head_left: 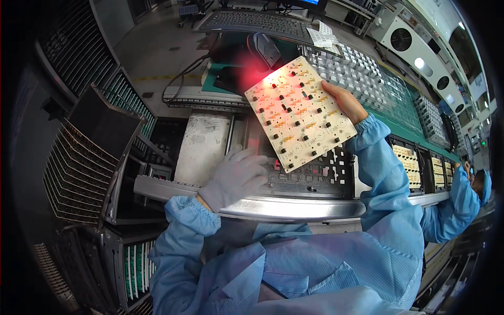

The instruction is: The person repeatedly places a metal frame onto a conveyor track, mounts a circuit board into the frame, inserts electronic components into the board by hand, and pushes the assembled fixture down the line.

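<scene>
The square, cream-coloured circuit board [294,118], dotted with black block components and small orange parts, is up in the air, above the black perforated carrier plate [325,176] and apart from it. Its black and orange parts are already in place, and a red glow falls on its upper left portion. As a judgement, the lifting is done and the handling of this board is midway: it has not yet been set down anywhere.

The bare right hand [344,101] grips the board by its upper right edge, the thumb side over the face, the forearm reaching up from below and the board turned cornerwise. The left hand [233,178], in a pale grey glove and blurred, reaches low over the carrier plate's left end with fingers extended, seemingly grasping nothing.

Nearer the body runs a shiny silver metal rail [294,208]; farther right, more cream boards [407,164] lie in line beyond the right sleeve.
</scene>
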`<move>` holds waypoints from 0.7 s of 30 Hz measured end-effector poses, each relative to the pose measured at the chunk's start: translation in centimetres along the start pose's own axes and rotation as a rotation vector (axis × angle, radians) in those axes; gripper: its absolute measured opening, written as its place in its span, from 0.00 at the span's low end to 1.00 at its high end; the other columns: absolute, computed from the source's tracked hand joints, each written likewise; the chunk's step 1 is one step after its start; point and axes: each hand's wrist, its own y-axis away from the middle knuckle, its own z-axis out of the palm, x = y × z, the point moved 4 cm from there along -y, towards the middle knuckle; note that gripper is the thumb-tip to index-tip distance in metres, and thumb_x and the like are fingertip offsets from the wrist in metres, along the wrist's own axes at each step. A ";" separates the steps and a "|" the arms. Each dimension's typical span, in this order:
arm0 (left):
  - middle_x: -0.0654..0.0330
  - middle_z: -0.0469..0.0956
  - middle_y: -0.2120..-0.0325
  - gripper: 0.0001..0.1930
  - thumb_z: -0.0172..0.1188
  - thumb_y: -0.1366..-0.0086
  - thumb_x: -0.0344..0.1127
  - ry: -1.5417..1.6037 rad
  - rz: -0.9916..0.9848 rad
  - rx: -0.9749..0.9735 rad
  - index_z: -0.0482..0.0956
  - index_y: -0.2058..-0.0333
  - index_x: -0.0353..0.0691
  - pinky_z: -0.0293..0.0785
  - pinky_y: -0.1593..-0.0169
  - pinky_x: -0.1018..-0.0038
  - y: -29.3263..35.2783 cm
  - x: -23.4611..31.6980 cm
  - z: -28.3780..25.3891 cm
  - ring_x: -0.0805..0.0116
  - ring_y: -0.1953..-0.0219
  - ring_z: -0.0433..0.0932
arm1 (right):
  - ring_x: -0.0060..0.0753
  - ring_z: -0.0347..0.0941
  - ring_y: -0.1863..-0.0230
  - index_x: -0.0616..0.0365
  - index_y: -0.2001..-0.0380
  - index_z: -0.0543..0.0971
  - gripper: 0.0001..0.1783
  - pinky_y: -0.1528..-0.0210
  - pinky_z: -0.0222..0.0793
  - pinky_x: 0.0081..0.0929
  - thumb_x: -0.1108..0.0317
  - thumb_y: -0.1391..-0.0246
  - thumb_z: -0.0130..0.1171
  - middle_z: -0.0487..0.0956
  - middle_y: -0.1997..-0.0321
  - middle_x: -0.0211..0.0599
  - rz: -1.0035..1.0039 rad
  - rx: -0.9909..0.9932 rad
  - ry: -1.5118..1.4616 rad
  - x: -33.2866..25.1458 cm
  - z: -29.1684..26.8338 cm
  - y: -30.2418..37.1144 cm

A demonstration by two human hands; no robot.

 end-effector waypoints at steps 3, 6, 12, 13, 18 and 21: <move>0.59 0.73 0.53 0.08 0.56 0.39 0.38 -0.049 0.043 0.013 0.79 0.65 0.43 0.58 0.39 0.58 -0.2 0.2 -0.4 0.51 0.45 0.65 | 0.36 0.79 0.57 0.63 0.47 0.70 0.24 0.52 0.76 0.34 0.56 0.37 0.47 0.78 0.51 0.44 0.104 -0.061 -0.039 0.7 -1.2 -2.2; 0.60 0.74 0.56 0.08 0.57 0.44 0.38 -0.090 0.083 0.042 0.78 0.66 0.45 0.59 0.41 0.54 -0.2 0.4 -0.3 0.52 0.48 0.67 | 0.37 0.79 0.57 0.63 0.47 0.71 0.24 0.50 0.75 0.34 0.55 0.38 0.48 0.77 0.51 0.46 0.198 -0.199 -0.098 0.8 -1.0 -3.4; 0.57 0.76 0.59 0.08 0.56 0.40 0.38 -0.092 0.007 0.059 0.79 0.68 0.41 0.59 0.40 0.57 0.4 -0.7 -1.3 0.53 0.48 0.68 | 0.38 0.77 0.51 0.62 0.45 0.69 0.26 0.45 0.71 0.38 0.54 0.38 0.47 0.76 0.47 0.46 0.306 -0.280 -0.157 1.9 -0.2 -3.3; 0.57 0.77 0.61 0.08 0.56 0.40 0.37 -0.038 -0.083 0.103 0.79 0.68 0.40 0.59 0.40 0.57 0.7 -1.0 -1.7 0.53 0.49 0.69 | 0.38 0.77 0.51 0.62 0.45 0.69 0.26 0.46 0.72 0.38 0.54 0.38 0.48 0.76 0.48 0.47 0.353 -0.288 -0.201 1.9 0.1 -2.2; 0.54 0.77 0.65 0.05 0.56 0.40 0.31 0.104 -0.310 0.134 0.78 0.68 0.37 0.60 0.40 0.58 2.1 -2.7 -4.6 0.52 0.56 0.73 | 0.37 0.75 0.49 0.65 0.44 0.67 0.27 0.45 0.73 0.37 0.53 0.37 0.46 0.74 0.46 0.47 0.320 -0.341 -0.174 2.5 -1.5 -0.7; 0.52 0.76 0.65 0.05 0.56 0.41 0.29 0.037 -0.286 0.274 0.77 0.65 0.37 0.61 0.41 0.58 2.3 -2.2 -5.3 0.51 0.56 0.73 | 0.33 0.77 0.52 0.64 0.45 0.68 0.28 0.47 0.74 0.33 0.52 0.38 0.48 0.76 0.48 0.45 0.268 -0.405 -0.007 2.8 -3.1 -2.1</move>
